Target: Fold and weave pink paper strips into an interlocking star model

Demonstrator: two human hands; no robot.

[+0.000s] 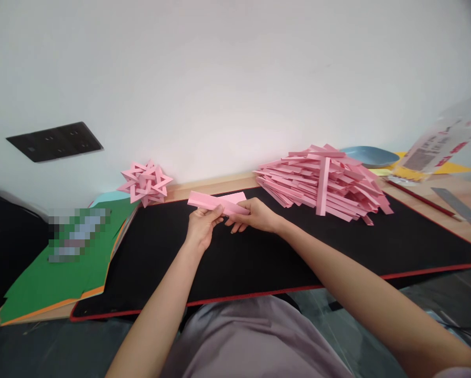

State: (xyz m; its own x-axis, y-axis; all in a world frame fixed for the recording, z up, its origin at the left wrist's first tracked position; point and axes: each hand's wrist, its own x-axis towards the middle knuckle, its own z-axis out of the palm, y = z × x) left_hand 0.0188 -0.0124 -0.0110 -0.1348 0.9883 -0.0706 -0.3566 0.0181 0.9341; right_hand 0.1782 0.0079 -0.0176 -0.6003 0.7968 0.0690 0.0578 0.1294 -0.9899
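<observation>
Above the black desk mat [160, 257], both my hands hold folded pink paper strips [206, 200]. One strip crosses over another, forming a shallow angle. My left hand [202, 224] pinches the strips from below left, thumb on top. My right hand [258, 214] is closed on their right part, fingers curled underneath. How the strips join under my fingers is hidden. To the right lies a big heap of folded pink paper strips [298, 184], one of them resting across its front. Back left stands an interlaced pink paper star [146, 182].
Green paper sheets [31, 283] lie at the left. Back right are a blue dish [371, 156], a clear plastic bottle [436, 142], yellow paper [453, 168], a dark red pencil [420, 198] and a metal ruler [461, 210]. A white wall with a black socket panel [54, 142] stands behind.
</observation>
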